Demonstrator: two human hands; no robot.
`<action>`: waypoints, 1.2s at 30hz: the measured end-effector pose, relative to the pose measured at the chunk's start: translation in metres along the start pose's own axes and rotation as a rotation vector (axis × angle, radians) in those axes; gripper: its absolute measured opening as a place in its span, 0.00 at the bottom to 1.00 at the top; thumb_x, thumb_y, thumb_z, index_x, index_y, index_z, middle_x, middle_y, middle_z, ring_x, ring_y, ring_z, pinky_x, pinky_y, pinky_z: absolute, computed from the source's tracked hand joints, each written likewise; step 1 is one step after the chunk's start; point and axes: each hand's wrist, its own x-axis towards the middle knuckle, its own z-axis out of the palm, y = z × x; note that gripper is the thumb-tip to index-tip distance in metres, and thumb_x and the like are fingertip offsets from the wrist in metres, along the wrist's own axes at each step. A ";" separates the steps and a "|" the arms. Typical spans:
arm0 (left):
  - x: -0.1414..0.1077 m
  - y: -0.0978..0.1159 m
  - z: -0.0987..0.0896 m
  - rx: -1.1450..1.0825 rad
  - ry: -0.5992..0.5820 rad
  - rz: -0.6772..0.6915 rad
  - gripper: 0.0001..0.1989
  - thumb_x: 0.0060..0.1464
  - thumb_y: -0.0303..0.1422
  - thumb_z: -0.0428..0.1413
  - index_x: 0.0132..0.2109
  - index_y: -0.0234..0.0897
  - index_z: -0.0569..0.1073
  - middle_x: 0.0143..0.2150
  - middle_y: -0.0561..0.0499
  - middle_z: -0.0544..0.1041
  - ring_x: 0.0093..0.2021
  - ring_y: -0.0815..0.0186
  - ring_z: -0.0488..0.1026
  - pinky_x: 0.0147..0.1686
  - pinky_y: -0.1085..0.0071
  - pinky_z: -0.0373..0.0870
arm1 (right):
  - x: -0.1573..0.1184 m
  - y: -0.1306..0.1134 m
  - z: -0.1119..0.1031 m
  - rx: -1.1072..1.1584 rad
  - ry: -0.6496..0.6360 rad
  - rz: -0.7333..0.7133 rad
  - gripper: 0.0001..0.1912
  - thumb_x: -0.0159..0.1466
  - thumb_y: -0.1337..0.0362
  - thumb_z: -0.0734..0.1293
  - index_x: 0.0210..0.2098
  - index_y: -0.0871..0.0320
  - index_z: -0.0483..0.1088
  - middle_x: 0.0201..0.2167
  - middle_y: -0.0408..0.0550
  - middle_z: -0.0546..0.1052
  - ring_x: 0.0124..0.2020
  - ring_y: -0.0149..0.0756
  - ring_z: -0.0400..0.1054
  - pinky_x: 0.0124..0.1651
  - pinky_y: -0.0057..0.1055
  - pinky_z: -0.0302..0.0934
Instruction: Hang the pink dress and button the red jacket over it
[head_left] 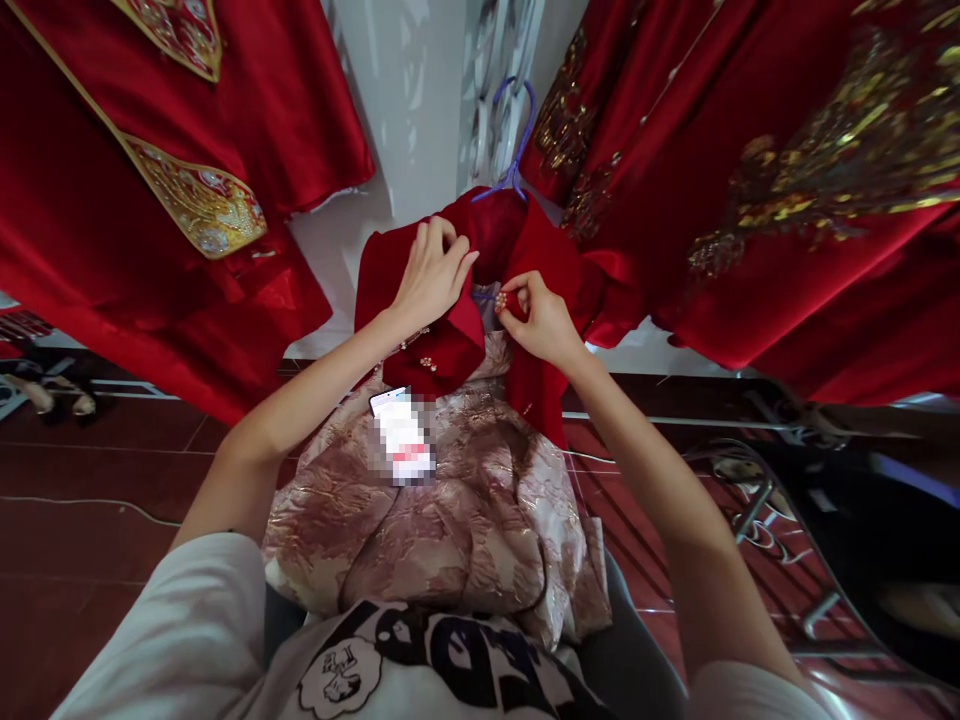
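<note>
A red jacket [379,275] on a purple wire hanger [517,160] lies over my lap with its front parted. My left hand [436,268] is closed on the jacket's left front edge near the collar, fingers bent and thumb pointing right. On the other front edge, my right hand [546,318] pinches the red cloth beside a gold beaded button [501,302]. Another beaded button [428,364] shows on the folded left front. Shiny pink-gold brocade fabric [465,510] spreads beneath the jacket over my knees. A lit phone [403,435], its screen blurred out, rests on that brocade.
Red satin garments with gold embroidery hang at the left [285,130] and right [720,120]. A black chair [885,540] with metal legs stands at the right. Thin cables [97,505] run over the red tiled floor [97,560]. Shoes [56,395] sit at the far left.
</note>
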 end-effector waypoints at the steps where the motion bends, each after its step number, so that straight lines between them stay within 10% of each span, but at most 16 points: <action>1: -0.001 0.004 0.003 -0.028 -0.027 0.009 0.27 0.73 0.54 0.40 0.46 0.38 0.71 0.51 0.40 0.74 0.58 0.51 0.71 0.54 0.57 0.66 | 0.000 0.000 -0.001 0.030 0.009 0.008 0.15 0.59 0.65 0.68 0.43 0.54 0.61 0.28 0.38 0.65 0.27 0.31 0.60 0.34 0.31 0.59; 12: 0.002 0.014 0.022 -0.477 -0.112 -0.119 0.20 0.73 0.47 0.48 0.35 0.39 0.67 0.28 0.53 0.69 0.34 0.65 0.73 0.38 0.70 0.67 | 0.002 -0.001 0.026 0.433 -0.005 -0.029 0.18 0.65 0.52 0.70 0.45 0.51 0.59 0.35 0.42 0.71 0.34 0.31 0.68 0.33 0.28 0.66; 27: -0.044 0.030 0.021 -1.379 -0.012 -0.901 0.09 0.58 0.17 0.58 0.40 0.33 0.78 0.38 0.50 0.82 0.39 0.72 0.78 0.50 0.72 0.75 | 0.002 0.002 0.026 0.498 -0.009 0.086 0.28 0.62 0.35 0.70 0.44 0.51 0.63 0.34 0.42 0.73 0.34 0.32 0.73 0.35 0.30 0.78; 36: -0.040 0.020 0.018 -0.759 -0.040 -0.401 0.06 0.56 0.20 0.62 0.36 0.35 0.76 0.36 0.52 0.81 0.37 0.71 0.78 0.39 0.78 0.74 | -0.002 -0.006 0.017 0.393 -0.041 0.065 0.29 0.63 0.37 0.70 0.48 0.53 0.65 0.34 0.43 0.75 0.36 0.35 0.77 0.37 0.34 0.80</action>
